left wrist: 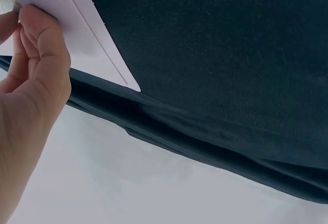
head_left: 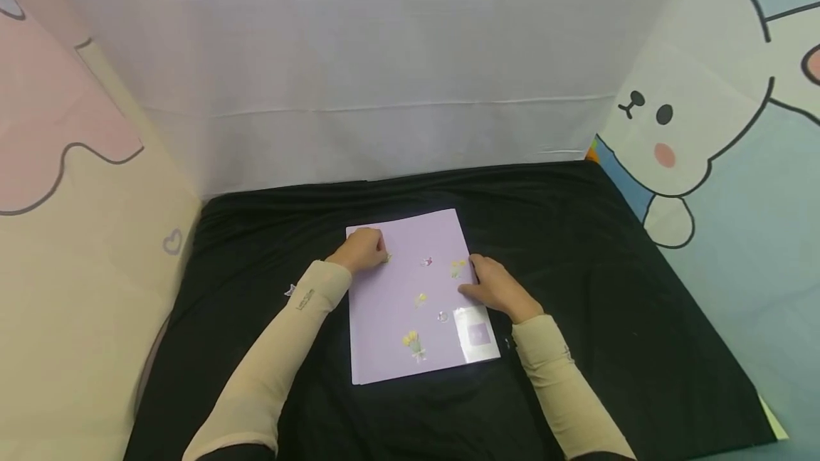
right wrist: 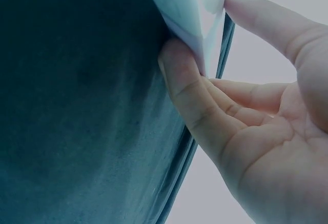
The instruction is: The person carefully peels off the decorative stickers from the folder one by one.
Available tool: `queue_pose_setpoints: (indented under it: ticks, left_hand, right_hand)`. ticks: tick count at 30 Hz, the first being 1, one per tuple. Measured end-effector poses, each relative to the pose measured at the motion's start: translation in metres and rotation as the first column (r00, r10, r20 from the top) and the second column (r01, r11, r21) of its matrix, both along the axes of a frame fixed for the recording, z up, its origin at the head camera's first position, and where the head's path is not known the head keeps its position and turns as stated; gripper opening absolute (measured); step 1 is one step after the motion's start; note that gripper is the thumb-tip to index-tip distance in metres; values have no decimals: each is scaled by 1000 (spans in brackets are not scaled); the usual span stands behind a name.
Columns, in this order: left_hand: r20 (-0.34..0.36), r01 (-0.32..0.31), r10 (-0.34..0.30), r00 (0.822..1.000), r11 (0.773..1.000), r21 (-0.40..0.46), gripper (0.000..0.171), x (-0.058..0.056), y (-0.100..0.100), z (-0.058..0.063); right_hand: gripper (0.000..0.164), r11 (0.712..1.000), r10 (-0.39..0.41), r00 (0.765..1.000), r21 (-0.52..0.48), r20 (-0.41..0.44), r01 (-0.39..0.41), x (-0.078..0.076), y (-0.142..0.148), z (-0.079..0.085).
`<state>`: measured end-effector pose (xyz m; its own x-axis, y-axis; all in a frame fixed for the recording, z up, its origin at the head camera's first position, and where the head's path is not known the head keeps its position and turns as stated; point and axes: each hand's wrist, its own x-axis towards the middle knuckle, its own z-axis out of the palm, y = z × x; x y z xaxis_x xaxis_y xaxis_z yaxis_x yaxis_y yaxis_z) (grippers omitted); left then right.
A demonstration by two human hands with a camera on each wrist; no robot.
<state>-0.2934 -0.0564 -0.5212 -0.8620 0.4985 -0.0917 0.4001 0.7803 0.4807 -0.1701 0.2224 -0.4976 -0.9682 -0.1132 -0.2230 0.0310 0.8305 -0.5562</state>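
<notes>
A light purple folder [head_left: 397, 304] lies on the black cloth, with small stickers scattered over its cover and a clear label pocket at its lower right corner. Near its upper left edge, my left hand [head_left: 360, 250] pinches a small pale sticker [left wrist: 7, 2] between thumb and forefinger, close against the cover. My right hand [head_left: 500, 289] grips the folder's right edge, thumb on top and fingers beneath, as the right wrist view shows. Between the hands are a small pink sticker [head_left: 427, 262] and a yellow flower sticker [head_left: 458, 268]. A yellow tulip sticker [head_left: 413, 344] sits lower down.
Black cloth [head_left: 615, 347] covers the table around the folder. A small whitish piece [head_left: 290, 290] lies on it beside my left sleeve [head_left: 282, 347]. White fabric [head_left: 397, 70] hangs behind, and printed cartoon panels [head_left: 730, 247] stand at both sides.
</notes>
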Motion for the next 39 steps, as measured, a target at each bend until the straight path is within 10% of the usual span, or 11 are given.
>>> queue_pose_setpoints:
  ticks: [17, 39]
  left_hand:
    - [71, -96, 92, 993, 994, 53, 13, 10, -33, 7]
    - [48, -269, 275, 960, 957, -110, 15, 25, -144, 15]
  right_hand:
    - [67, 1000, 2, 1000, -1, 8, -2, -3, -8, -1]
    - [65, 1000, 7, 1000, 7, 0, -7, 0, -1, 3]
